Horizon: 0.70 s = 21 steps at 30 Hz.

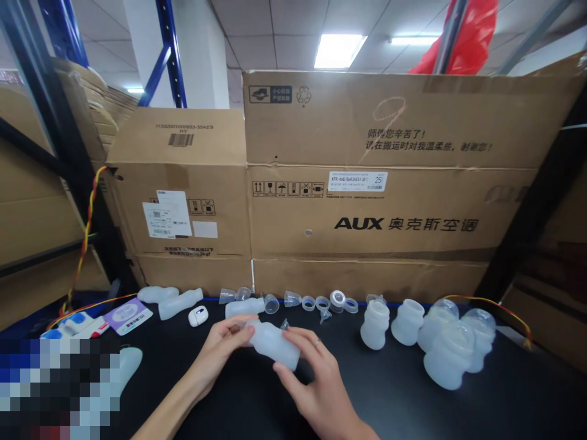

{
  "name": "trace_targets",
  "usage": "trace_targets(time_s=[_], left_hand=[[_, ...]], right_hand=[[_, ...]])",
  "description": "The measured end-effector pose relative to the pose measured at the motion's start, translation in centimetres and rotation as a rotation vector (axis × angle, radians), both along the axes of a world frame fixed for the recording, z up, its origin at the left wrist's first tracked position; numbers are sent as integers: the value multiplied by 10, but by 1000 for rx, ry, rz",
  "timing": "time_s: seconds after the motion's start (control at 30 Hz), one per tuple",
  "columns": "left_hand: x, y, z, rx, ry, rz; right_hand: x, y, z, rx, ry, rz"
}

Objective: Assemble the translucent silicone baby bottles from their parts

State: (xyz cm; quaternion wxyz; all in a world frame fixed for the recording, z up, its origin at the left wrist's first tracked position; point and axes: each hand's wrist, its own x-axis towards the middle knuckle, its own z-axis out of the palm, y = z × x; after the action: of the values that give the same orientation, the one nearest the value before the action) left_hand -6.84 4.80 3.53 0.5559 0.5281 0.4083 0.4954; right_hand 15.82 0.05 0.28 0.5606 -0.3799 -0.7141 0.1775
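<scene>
Both hands hold one translucent silicone bottle body (274, 345) just above the black tabletop (394, 391), near its front edge. The left hand (223, 349) pinches the narrow end, its fingers closed on it; the right hand (316, 382) cradles the wide end from below, fingers curled around it, which steadies the soft part. A row of similar silicone bodies (440, 345) stands to the right. Small clear rings and valves (321, 302) lie behind, before the cardboard boxes (367, 201).
</scene>
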Motion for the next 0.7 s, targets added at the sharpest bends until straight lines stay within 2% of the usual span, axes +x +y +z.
trace_targets(time_s=[0.07, 0.13, 0.2, 0.33, 0.43, 0.53, 0.7], left_hand=[[-1, -2, 2, 4, -63, -1], [1, -7, 6, -7, -153, -55], [5, -14, 12, -21, -238, -98], [15, -23, 20, 11, -178, -42], [18, -20, 19, 77, -101, 32], [18, -15, 16, 92, -94, 102], [14, -7, 8, 103, -91, 107]], right_hand=[[-6, 3, -3, -356, 226, 62], [-14, 6, -6, -664, 414, 181], [-22, 7, -10, -810, 526, 296], [-27, 4, -15, -822, 622, 439], [-24, 1, -15, -779, 696, 526], [-20, -1, -10, -782, 827, 491], [-18, -1, -2, -833, 918, 472]])
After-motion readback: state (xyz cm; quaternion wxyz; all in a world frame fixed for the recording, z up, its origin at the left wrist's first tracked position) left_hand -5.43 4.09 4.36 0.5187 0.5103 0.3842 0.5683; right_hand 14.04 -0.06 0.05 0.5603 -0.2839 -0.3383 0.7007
